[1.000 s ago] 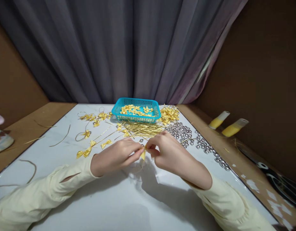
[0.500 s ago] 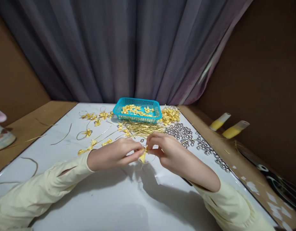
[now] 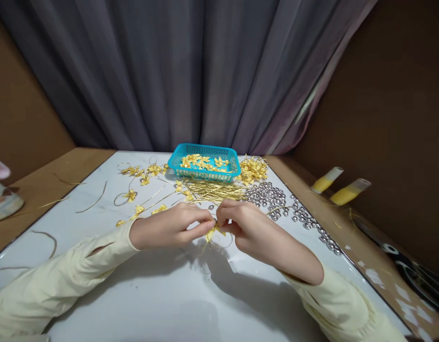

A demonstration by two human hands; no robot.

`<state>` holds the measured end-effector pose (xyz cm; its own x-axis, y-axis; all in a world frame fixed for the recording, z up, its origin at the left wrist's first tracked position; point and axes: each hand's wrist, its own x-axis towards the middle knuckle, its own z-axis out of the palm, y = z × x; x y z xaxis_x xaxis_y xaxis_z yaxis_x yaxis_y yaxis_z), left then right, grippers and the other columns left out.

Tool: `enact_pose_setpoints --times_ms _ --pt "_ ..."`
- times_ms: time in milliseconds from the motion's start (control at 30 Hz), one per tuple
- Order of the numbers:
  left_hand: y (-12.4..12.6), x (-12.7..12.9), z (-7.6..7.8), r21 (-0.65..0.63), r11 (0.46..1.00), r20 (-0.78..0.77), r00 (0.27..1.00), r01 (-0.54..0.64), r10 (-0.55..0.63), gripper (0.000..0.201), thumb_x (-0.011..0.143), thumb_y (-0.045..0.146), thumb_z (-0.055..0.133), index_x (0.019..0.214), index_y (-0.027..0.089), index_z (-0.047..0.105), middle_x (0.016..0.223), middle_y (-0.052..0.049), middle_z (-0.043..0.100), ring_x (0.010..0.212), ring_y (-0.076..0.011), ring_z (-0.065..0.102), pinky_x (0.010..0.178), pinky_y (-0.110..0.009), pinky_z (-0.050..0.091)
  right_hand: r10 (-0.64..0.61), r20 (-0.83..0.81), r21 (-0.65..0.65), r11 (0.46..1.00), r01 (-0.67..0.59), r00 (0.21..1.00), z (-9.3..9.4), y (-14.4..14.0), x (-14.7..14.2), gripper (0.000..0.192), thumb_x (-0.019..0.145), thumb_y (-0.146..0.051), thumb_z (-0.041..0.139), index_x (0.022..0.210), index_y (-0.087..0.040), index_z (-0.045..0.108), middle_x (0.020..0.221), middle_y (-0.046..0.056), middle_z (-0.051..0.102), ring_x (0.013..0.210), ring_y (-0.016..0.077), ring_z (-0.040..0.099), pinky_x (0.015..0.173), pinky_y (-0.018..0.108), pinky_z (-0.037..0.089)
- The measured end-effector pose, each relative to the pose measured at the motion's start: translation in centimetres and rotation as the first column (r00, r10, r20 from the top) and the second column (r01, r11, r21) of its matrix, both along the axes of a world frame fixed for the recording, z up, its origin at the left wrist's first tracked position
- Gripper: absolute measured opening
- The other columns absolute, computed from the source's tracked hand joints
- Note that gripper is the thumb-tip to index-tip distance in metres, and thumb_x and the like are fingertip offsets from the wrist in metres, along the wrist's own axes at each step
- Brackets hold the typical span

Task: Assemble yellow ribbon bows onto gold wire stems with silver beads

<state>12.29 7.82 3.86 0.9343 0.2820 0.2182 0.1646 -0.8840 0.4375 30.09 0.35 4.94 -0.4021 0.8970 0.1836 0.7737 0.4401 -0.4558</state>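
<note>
My left hand (image 3: 184, 222) and my right hand (image 3: 243, 221) meet above the white board, fingertips closed in a pinch. Between them is a yellow ribbon bow (image 3: 213, 233), its tails pointing down. A thin gold cord loop (image 3: 224, 246) hangs from it beneath my right fingers. Fingers hide the middle of the bow. Just beyond lies a bundle of gold cords (image 3: 215, 191), with one silver bead (image 3: 211, 207) near my fingertips. Several finished-looking bows on cords (image 3: 129, 195) lie beyond my left hand.
A turquoise basket (image 3: 173, 166) holding yellow bows stands at the back, beside a bow pile (image 3: 254, 170). Silver beads (image 3: 265, 194) spread along the right. Two yellow-filled tubes (image 3: 349, 191) and black scissors (image 3: 415, 275) lie on the right ledge; a cup (image 3: 4, 204) stands left.
The bow has turned between my fingers, and its tails now spread to both sides. The cord loop shows more clearly at the right. Both hands stay in nearly the same place.
</note>
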Motion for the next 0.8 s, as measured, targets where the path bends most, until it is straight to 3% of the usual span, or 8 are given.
enact_pose_setpoints --times_ms 500,667,800 --pt "-0.12 0.19 -0.67 0.112 0.994 0.003 1.0 0.01 -0.01 0.032 0.095 0.025 0.033 0.08 0.013 0.059 0.065 -0.002 0.057 0.057 -0.0121 0.052 0.054 -0.022 0.035 -0.081 0.069 -0.059 0.995 0.085 0.994 -0.12 0.21 -0.16 0.023 0.06 0.008 0.045 0.061 -0.014 0.051 0.066 0.001 0.053 0.061 0.0114 0.047 0.054 0.023 0.03" --pt "-0.11 0.29 -0.73 0.146 0.988 0.059 0.998 -0.045 0.036 0.033 0.096 0.025 0.031 0.078 0.014 0.057 0.063 -0.001 0.055 0.055 -0.0116 0.051 0.054 -0.023 0.035 -0.205 0.076 0.053 0.978 0.201 0.976 0.05 -0.33 -0.45 0.026 0.064 0.006 0.049 0.08 -0.014 0.055 0.089 0.006 0.058 0.079 0.0174 0.054 0.063 0.026 0.038" --pt "-0.07 0.22 -1.0 0.198 0.975 0.092 0.992 -0.101 0.084 0.033 0.096 0.025 0.03 0.077 0.014 0.056 0.064 -0.002 0.056 0.058 -0.0132 0.052 0.057 -0.025 0.037 -0.223 0.069 0.069 0.973 0.218 0.972 0.0 -0.52 -0.71 0.015 0.075 -0.006 0.052 0.08 -0.015 0.063 0.11 0.01 0.056 0.102 0.025 0.052 0.078 0.035 0.042"
